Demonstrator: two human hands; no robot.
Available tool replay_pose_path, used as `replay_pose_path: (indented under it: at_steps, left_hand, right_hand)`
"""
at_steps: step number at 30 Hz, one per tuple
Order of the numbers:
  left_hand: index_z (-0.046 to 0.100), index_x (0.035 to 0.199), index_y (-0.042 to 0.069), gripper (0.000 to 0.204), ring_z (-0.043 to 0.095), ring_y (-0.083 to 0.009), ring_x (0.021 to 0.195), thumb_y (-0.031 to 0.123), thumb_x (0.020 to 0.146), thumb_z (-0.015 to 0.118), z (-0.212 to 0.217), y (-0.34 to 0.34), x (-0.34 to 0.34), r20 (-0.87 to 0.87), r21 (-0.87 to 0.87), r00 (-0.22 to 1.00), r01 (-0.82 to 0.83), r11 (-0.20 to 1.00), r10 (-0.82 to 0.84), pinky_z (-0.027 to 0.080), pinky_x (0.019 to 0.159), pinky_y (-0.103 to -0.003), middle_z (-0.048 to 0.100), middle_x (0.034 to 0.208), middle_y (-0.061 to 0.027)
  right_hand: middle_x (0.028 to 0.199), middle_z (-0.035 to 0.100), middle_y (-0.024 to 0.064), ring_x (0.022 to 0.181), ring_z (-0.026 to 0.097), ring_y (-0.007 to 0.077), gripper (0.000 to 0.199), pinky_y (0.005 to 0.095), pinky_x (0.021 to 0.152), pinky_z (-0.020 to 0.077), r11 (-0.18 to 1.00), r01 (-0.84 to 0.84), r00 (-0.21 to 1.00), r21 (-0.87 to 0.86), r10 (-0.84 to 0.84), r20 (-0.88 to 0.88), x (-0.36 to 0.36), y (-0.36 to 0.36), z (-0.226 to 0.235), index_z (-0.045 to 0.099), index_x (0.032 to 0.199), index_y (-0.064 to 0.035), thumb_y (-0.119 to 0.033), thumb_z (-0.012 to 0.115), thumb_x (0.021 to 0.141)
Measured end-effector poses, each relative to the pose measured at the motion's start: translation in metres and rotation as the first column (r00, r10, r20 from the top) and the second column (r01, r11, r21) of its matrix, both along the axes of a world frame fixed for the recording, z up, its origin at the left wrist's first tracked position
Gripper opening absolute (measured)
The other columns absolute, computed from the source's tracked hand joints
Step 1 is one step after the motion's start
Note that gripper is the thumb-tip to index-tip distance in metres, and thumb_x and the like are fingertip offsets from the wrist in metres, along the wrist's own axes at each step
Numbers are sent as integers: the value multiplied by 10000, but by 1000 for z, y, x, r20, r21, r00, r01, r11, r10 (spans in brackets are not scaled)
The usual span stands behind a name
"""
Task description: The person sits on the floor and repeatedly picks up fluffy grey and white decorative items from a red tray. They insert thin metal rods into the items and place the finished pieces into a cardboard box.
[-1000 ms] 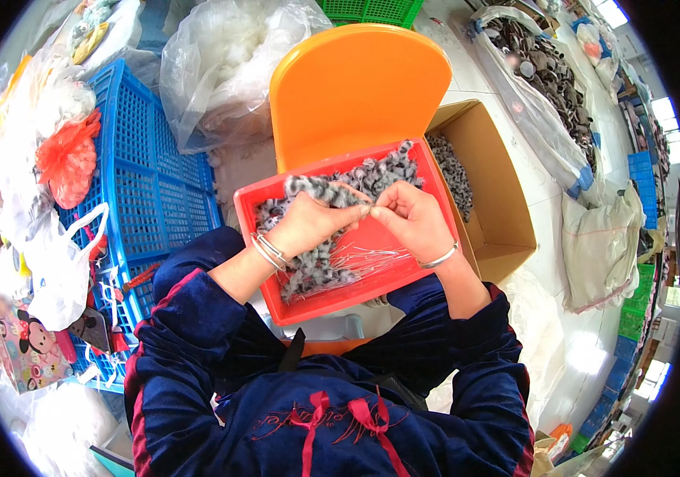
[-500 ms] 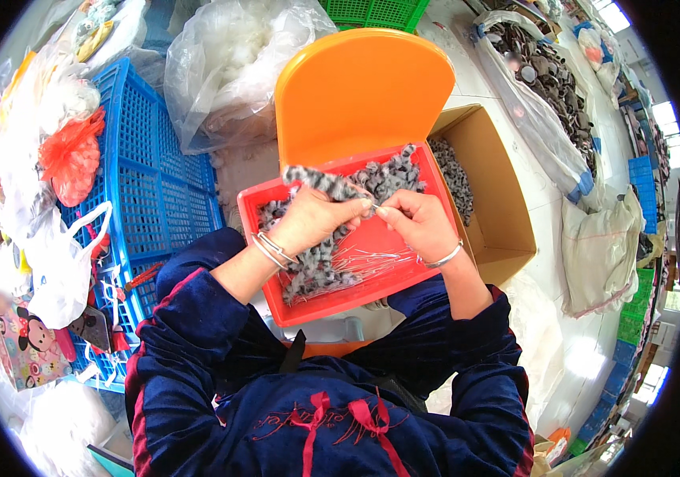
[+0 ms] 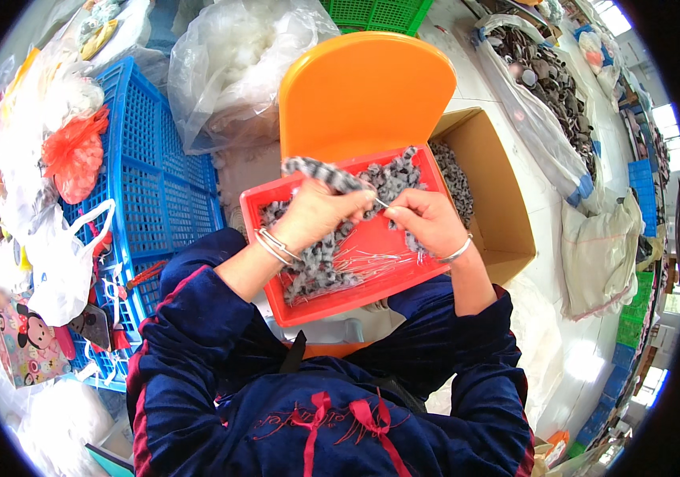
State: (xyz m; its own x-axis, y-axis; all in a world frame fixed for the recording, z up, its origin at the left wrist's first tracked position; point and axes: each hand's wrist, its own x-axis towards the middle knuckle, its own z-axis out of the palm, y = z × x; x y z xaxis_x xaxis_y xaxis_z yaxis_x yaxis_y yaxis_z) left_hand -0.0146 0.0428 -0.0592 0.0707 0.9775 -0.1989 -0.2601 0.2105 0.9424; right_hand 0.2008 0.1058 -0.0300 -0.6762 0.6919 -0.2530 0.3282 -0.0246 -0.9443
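Note:
Over a red tray, my left hand is closed round a striped grey-and-black plush strip, which looks like a toy's tail. A thin white wire sticks out of its right end. My right hand pinches that wire between thumb and fingertips, a short way from the left fingers. Whether the wire runs inside the strip is hidden. Beneath my hands the tray holds more striped plush pieces on the left and far sides. Loose thin white wires lie near its front.
The tray rests before an orange chair with its backrest behind it. On the right stands a cardboard box with grey plush pieces. A blue crate is at the left, and a clear bag of white stuffing lies behind.
My right hand has drawn slightly right, away from the left, and more of the white wire shows between them. The left hand still grips the plush strip.

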Motion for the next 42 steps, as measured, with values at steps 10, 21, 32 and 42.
replay_pose_path:
  at_steps: [10, 21, 32, 42]
  left_hand:
    - [707, 927, 21, 117, 571, -63, 633, 133, 897, 688, -2, -3, 9, -98, -136, 995, -17, 991, 4, 443, 568, -213, 646, 721, 8]
    - [703, 927, 37, 169, 565, -48, 630, 204, 908, 686, 8, -1, 16, -130, -116, 991, 23, 993, -38, 432, 551, -206, 658, 759, 5]
    - [686, 729, -10, 382, 562, -85, 578, 346, 868, 689, 5, 2, 13, -375, -138, 926, 0, 990, -53, 454, 552, -270, 631, 614, -43]
    - [635, 916, 32, 97, 666, -230, 791, 111, 873, 672, 0, -8, 28, -489, 490, 838, 34, 871, 242, 507, 706, -362, 669, 851, -115]
  right_hand:
    - [766, 613, 3, 686, 527, 58, 135, 220, 614, 438, 994, 4, 1000, -109, -3, 2, 3, 6, 7, 637, 918, 2, -126, 601, 945]
    - [750, 577, -11, 692, 517, 58, 129, 226, 622, 428, 998, 61, 989, -5, -61, -138, -1, -4, -9, 616, 876, -9, -112, 600, 951]
    - [708, 557, -22, 655, 478, 36, 120, 224, 577, 406, 990, 96, 995, 105, -91, -49, -1, -5, -13, 601, 821, -7, -84, 626, 909]
    - [626, 522, -4, 596, 460, 55, 176, 243, 536, 391, 948, 229, 972, 223, -237, 6, -11, -13, -26, 593, 761, -9, -107, 601, 907]
